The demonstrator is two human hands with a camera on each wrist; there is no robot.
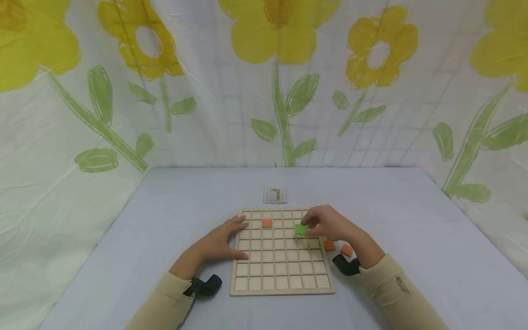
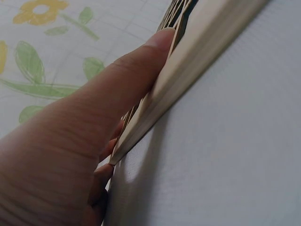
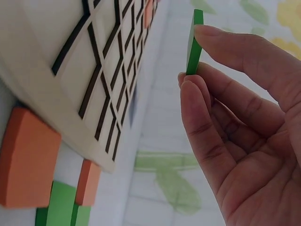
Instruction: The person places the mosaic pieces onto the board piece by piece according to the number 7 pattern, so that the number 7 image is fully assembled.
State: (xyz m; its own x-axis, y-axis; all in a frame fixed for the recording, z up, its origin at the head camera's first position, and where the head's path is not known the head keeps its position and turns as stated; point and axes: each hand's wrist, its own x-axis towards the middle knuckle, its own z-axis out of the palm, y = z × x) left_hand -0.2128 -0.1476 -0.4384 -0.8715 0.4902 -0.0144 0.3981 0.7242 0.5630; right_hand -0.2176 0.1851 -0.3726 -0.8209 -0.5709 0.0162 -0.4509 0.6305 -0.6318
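Note:
A square wooden grid board (image 1: 268, 256) lies on the table, its cells framed by raised strips. My left hand (image 1: 220, 237) rests on the board's left edge, thumb and fingers spread over the rim; the left wrist view shows the thumb (image 2: 136, 61) on the frame. Between thumb and fingers, my right hand (image 1: 327, 223) pinches a green square tile (image 3: 194, 42), held above the right part of the board. One orange tile (image 1: 266, 223) sits in a cell near the board's far side.
Loose orange tiles (image 1: 347, 250) lie right of the board, with green tiles (image 3: 61, 205) beside them in the right wrist view. Beyond the board is a small card with a grid pattern (image 1: 274, 195). A flower-printed curtain (image 1: 206, 128) hangs behind the table.

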